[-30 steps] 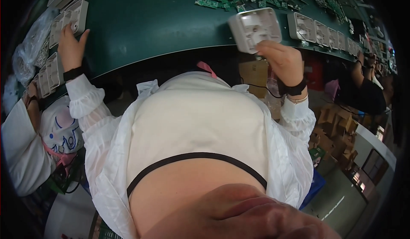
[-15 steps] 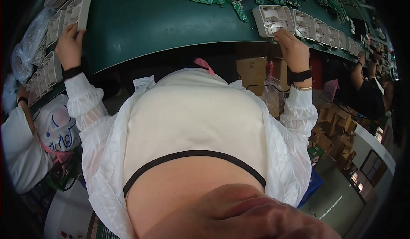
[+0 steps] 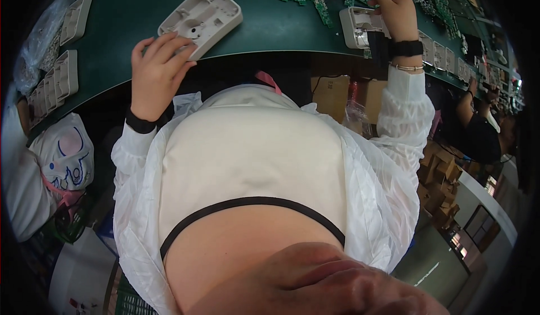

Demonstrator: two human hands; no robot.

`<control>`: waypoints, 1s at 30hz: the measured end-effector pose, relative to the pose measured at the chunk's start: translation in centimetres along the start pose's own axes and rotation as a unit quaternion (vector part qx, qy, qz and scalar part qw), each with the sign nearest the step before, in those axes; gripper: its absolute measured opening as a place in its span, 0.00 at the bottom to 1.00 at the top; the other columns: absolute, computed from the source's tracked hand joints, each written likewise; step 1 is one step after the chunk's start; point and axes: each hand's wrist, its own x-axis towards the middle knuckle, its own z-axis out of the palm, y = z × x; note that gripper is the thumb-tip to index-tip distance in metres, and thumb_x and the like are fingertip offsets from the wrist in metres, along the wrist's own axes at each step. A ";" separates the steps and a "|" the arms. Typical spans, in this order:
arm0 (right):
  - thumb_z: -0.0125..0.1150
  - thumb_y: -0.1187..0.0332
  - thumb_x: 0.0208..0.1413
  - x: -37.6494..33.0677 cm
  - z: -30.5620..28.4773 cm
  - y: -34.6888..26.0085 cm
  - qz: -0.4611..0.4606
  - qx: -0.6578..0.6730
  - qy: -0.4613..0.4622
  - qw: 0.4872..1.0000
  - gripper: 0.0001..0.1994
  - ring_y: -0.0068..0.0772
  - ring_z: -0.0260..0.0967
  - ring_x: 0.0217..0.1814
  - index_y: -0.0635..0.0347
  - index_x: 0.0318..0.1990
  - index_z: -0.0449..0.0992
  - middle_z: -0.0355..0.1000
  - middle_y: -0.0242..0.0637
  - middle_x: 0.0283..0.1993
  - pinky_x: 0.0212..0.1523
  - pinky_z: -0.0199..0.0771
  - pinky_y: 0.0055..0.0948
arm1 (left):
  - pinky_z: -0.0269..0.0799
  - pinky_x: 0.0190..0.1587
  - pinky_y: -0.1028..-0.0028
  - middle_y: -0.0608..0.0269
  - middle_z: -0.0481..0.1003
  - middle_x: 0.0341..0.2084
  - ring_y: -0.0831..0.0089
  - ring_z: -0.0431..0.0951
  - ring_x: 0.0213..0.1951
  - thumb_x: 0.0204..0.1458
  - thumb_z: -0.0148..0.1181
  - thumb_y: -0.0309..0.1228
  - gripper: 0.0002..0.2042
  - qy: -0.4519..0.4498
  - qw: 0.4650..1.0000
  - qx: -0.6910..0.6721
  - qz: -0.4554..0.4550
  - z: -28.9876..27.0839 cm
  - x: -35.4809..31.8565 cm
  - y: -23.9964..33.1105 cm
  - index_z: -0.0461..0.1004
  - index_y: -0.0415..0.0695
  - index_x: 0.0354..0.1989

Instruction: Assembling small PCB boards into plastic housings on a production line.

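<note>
My left hand (image 3: 157,70) grips the near end of a white plastic housing (image 3: 216,19), fingers over its edge. The housing is tilted over the green bench, its hollow inside with posts and a round hole facing up. My right hand (image 3: 395,5) reaches over the far right of the bench, beside a heap of green circuit boards (image 3: 323,12) with dark wires. Its thumb and forefinger are pinched together at the top of the view; whatever is between them is too small to make out. Under that wrist sits another white housing (image 3: 353,29), partly hidden.
A row of white housings (image 3: 441,52) runs along the bench edge at right. More housings (image 3: 66,74) stand at left beside clear plastic bags (image 3: 36,50). People work on both sides; a co-worker's arm (image 3: 466,106) shows at right. Cardboard boxes (image 3: 331,94) sit under the bench (image 3: 270,31).
My left hand has brought a white housing from the left stack toward the middle and tilted it. My right hand has moved from the right-hand housing up to the circuit boards.
</note>
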 end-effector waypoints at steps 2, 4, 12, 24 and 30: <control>0.60 0.69 0.68 1.3 -0.2 0.2 0.023 0.035 -0.049 0.998 0.06 0.23 0.75 0.33 0.61 0.42 0.80 0.79 0.33 0.38 0.36 0.77 0.22 | 0.62 0.62 0.54 0.71 0.79 0.50 0.66 0.76 0.58 0.51 0.72 0.30 0.14 -0.006 1.000 0.004 0.013 0.7 -0.4 0.3 0.82 0.51 0.47; 0.60 0.69 0.68 2.3 -0.5 0.6 0.081 0.103 -0.140 0.981 0.06 0.22 0.75 0.32 0.62 0.42 0.80 0.79 0.33 0.38 0.36 0.78 0.22 | 0.62 0.62 0.53 0.72 0.79 0.50 0.66 0.76 0.58 0.50 0.72 0.29 0.14 0.000 1.000 0.007 0.010 1.4 -1.0 0.3 0.82 0.51 0.47; 0.61 0.71 0.66 5.5 -1.6 2.7 0.234 0.456 -0.356 0.782 0.07 0.31 0.78 0.37 0.67 0.39 0.80 0.80 0.37 0.39 0.44 0.82 0.27 | 0.60 0.65 0.51 0.72 0.78 0.53 0.67 0.73 0.60 0.51 0.71 0.28 0.15 0.002 1.000 0.019 0.016 2.9 -1.4 0.2 0.81 0.52 0.48; 0.60 0.72 0.65 6.9 1.6 -3.8 -0.029 0.725 -0.296 0.621 0.06 0.34 0.77 0.51 0.63 0.41 0.82 0.81 0.34 0.44 0.47 0.81 0.32 | 0.57 0.70 0.50 0.48 0.67 0.65 0.48 0.68 0.65 0.44 0.80 0.38 0.42 0.121 0.976 -0.133 -0.121 5.4 -2.8 -0.5 0.64 0.51 0.69; 0.60 0.72 0.65 -3.0 10.4 -7.4 0.034 0.769 -0.173 0.615 0.05 0.30 0.75 0.50 0.61 0.41 0.80 0.79 0.31 0.41 0.44 0.80 0.30 | 0.64 0.69 0.56 0.47 0.61 0.70 0.50 0.65 0.69 0.36 0.85 0.38 0.58 0.080 0.942 -0.256 -0.201 6.8 -2.9 -1.5 0.51 0.47 0.76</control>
